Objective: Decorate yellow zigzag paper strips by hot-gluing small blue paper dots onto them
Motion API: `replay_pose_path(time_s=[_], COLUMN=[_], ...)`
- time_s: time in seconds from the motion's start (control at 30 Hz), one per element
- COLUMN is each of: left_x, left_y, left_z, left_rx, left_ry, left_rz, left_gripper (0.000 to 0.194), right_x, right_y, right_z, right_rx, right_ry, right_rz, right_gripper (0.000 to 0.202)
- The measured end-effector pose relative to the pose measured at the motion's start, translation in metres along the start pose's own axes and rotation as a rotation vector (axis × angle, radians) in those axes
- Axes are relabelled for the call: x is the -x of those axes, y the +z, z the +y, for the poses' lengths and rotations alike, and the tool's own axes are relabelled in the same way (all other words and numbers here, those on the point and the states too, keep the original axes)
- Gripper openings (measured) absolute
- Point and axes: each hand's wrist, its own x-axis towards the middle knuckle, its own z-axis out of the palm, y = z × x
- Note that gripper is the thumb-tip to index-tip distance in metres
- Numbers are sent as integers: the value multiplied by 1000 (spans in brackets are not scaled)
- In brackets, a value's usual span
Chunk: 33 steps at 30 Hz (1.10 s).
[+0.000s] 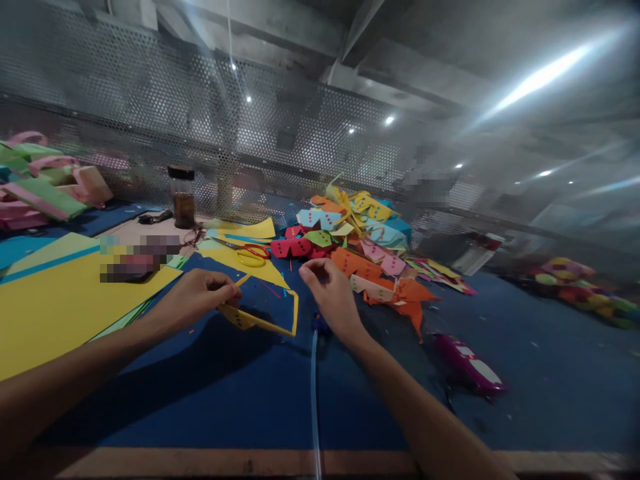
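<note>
Head view: a yellow strip (243,319), marked with dark dots and bent into an angular frame, is sitting over the blue counter (210,413), between the two hands. The left hand (207,293) is gripping its near end, thumb and fingers closing on the paper. The right hand (330,290) is hovering just beside the strip's far side, apart from it, fingers curling loosely toward the thumb; whether anything small is sitting between those fingertips, I cannot tell.

Under the right hand, a small blue piece (320,323) is showing partly, and a clear tube (314,400) is running from it to the counter's near edge. Scissors (253,257) with red and yellow handles are lying on yellow paper beyond the left hand. Past the right hand, a pile (367,220) of folded, dotted papers in many colours is rising, with orange pieces (415,300) spreading at its near side. A purple object (470,365) is lying to the right.

Yellow sheets (45,313) are covering the left side, a dark-lidded jar (183,200) is standing behind them, and perforated mesh (165,100) is backing everything.
</note>
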Motion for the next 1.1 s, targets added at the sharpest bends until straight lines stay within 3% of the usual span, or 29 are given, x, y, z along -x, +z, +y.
replay_pose_path(time_s=[0.13,0.23,0.33,0.77,1.1], left_x=[5,8,11,17,12], left_y=[0,1,2,8,12], left_z=[4,8,13,22,20], left_rx=[-25,-39,-47,-5,172], left_ry=[43,67,82,96,-24], left_rz=[-30,-55,-72,-43,-94], left_gripper=[28,27,28,30,20], right_x=[-10,-11,-10,2,8], right_y=[3,18,32,40,40], right_z=[-16,-24,-26,-27,-19], right_rx=[43,73,115,160,361], right_ry=[-139,-227,-272,-367,-642], right_rz=[-149,-294,-358,-366,-323], right_gripper=[15,10,7,7,3])
